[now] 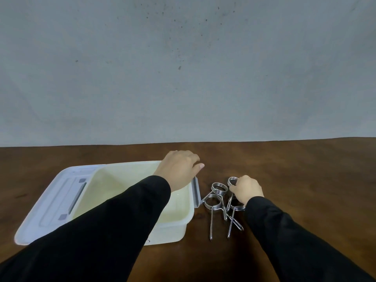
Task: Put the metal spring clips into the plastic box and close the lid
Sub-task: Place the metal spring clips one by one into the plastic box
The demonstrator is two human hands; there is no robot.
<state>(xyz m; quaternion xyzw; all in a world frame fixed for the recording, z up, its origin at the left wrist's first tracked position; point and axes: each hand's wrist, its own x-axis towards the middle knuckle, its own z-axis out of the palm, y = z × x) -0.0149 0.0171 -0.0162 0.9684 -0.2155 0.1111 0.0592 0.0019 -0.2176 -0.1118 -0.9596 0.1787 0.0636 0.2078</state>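
Note:
An open cream plastic box [126, 180] stands on the brown table, nothing visible inside it. Its white lid [55, 200] lies flat against the box's left side. My left hand [179, 169] rests on the box's far right corner, gripping the rim above a grey latch [195, 191]. To the right of the box lies a heap of several metal spring clips [218, 200] with coiled heads and long legs. My right hand [247, 189] sits on the heap, fingers closed around the coil of one clip [232, 181].
The brown wooden table [305, 169] stretches right and back to a grey wall [183, 68]. Black sleeves cover both forearms; the left sleeve hides the box's near left part.

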